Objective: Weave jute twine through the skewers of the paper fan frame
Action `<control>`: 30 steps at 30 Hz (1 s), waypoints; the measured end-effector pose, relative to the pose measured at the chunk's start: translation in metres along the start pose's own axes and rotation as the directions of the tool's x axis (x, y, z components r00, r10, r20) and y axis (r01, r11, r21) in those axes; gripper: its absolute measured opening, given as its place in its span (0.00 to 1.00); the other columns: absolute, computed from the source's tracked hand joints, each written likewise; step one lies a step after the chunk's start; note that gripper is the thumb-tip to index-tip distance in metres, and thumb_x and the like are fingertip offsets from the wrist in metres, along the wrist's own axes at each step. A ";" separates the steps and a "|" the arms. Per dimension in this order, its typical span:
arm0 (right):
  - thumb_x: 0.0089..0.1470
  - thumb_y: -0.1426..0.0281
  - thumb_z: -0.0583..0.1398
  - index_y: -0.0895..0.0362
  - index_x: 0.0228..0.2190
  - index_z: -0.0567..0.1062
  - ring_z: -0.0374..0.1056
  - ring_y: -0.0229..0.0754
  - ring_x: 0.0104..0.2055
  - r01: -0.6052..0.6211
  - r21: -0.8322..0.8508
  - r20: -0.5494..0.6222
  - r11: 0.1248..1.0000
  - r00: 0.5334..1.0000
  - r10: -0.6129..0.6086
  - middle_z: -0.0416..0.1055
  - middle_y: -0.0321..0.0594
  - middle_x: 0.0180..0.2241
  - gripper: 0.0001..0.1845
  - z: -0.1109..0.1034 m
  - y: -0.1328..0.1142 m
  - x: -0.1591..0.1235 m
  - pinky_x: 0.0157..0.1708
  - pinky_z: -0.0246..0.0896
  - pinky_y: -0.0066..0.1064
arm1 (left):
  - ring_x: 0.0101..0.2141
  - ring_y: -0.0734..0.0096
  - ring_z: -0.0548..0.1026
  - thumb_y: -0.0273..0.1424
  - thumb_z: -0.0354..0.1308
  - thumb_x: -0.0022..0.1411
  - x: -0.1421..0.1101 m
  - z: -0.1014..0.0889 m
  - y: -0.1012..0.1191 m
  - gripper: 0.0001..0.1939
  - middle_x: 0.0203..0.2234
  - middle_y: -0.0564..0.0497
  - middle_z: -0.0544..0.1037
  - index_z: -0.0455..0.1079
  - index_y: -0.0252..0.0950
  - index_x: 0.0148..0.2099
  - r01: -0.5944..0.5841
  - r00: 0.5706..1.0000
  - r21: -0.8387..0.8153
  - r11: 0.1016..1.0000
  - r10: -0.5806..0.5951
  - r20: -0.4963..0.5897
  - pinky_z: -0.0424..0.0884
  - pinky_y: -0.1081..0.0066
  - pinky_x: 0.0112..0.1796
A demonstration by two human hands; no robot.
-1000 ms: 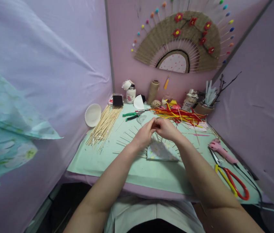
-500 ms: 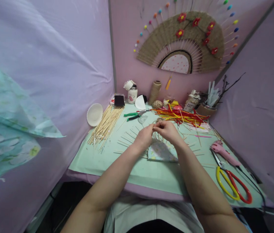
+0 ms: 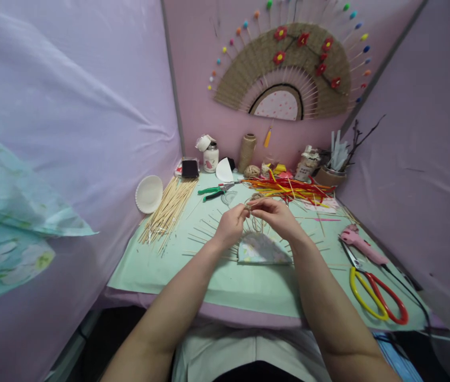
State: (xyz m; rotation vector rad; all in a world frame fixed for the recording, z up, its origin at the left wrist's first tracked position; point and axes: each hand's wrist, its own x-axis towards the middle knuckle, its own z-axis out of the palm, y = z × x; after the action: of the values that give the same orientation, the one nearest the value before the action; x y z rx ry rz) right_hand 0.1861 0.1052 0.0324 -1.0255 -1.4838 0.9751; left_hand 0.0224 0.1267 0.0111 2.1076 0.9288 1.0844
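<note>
Above the green-covered table my left hand and my right hand meet at the fingertips, both closed in a pinch on thin brown twine. Loops of the twine hang below my fingers; its ends are too small to make out. Beneath my wrists lies a half-round piece covered in flowered pale-blue fabric. Thin wooden sticks fan outward from its curved edge, partly hidden by my arms.
To the left lie loose wooden sticks and a white dish. Green-handled pliers and red and yellow strips lie at the back. On the right are a pink glue gun and scissors. A decorated fan hangs on the wall.
My fingertips have drawn slightly apart, with the right fingers straighter over the twine. The whole view has shifted a little, so the table things appear further left.
</note>
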 end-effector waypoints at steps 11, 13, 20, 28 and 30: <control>0.46 0.64 0.66 0.56 0.28 0.78 0.71 0.44 0.42 0.063 -0.019 0.004 0.998 0.998 -0.063 0.76 0.43 0.39 0.08 0.006 -0.012 -0.004 0.44 0.65 0.37 | 0.26 0.72 0.62 0.33 0.42 0.66 -0.004 0.008 0.000 0.11 0.23 0.54 0.64 0.57 0.38 0.30 -0.008 1.000 -0.111 0.994 0.007 -0.008 0.59 0.70 0.30; 0.46 0.64 0.66 0.56 0.28 0.78 0.71 0.43 0.41 0.060 -0.018 0.005 0.998 0.998 -0.060 0.76 0.43 0.39 0.09 0.006 -0.013 -0.004 0.43 0.66 0.37 | 0.26 0.72 0.62 0.33 0.41 0.66 -0.004 0.008 0.000 0.11 0.23 0.54 0.64 0.57 0.38 0.31 -0.009 1.000 -0.134 0.991 0.008 -0.009 0.59 0.70 0.30; 0.45 0.66 0.65 0.57 0.27 0.78 0.70 0.42 0.38 0.081 -0.030 -0.017 0.996 0.997 -0.081 0.76 0.43 0.38 0.07 0.010 -0.017 -0.006 0.39 0.66 0.34 | 0.26 0.73 0.60 0.33 0.40 0.66 -0.005 0.012 -0.005 0.11 0.24 0.55 0.62 0.61 0.36 0.38 -0.034 0.999 -0.233 0.972 0.037 0.009 0.58 0.71 0.30; 0.48 0.67 0.63 0.58 0.28 0.78 0.69 0.40 0.34 0.104 -0.162 -0.092 0.981 0.989 -0.120 0.75 0.41 0.33 0.06 0.005 -0.005 -0.004 0.35 0.65 0.32 | 0.25 0.74 0.61 0.39 0.41 0.68 -0.002 0.011 0.004 0.16 0.22 0.55 0.63 0.58 0.37 0.30 0.046 0.996 -0.140 0.989 -0.034 0.082 0.58 0.71 0.29; 0.48 0.68 0.62 0.58 0.26 0.77 0.69 0.40 0.33 0.101 -0.211 -0.108 0.972 0.986 -0.126 0.75 0.41 0.31 0.05 0.003 -0.001 -0.003 0.34 0.64 0.32 | 0.26 0.73 0.63 0.39 0.42 0.67 0.000 0.008 0.004 0.16 0.23 0.54 0.66 0.61 0.36 0.31 0.071 0.991 -0.112 0.991 -0.057 0.125 0.60 0.70 0.31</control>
State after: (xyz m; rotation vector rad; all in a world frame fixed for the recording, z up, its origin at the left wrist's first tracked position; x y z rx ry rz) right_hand 0.1834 0.1019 0.0323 -1.1127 -1.5462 0.6774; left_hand 0.0307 0.1230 0.0101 2.0107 0.8494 0.9437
